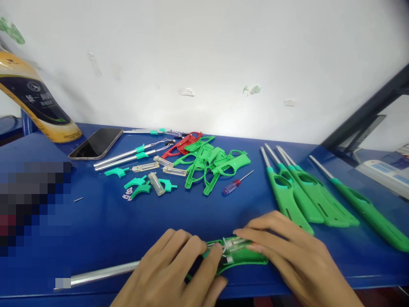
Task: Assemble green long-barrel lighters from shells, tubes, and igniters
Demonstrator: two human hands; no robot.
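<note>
My left hand point(174, 270) and my right hand point(292, 251) both rest on a green lighter body point(244, 255) lying open on the blue table point(105, 226) near its front edge. Left fingers curl over the handle's left end, thumb beneath it. Right fingertips press flat on the clear insert point(234, 244) inside the shell. A silver metal tube point(102, 273) runs leftwards from the lighter along the table.
Several assembled green lighters point(306, 196) lie at right. A pile of green and red handle shells point(214, 162), a small screwdriver point(236, 184), clear tanks point(156, 183), teal triggers and metal tubes sit mid-table. A phone point(96, 143) and a yellow bottle point(35, 102) stand at left.
</note>
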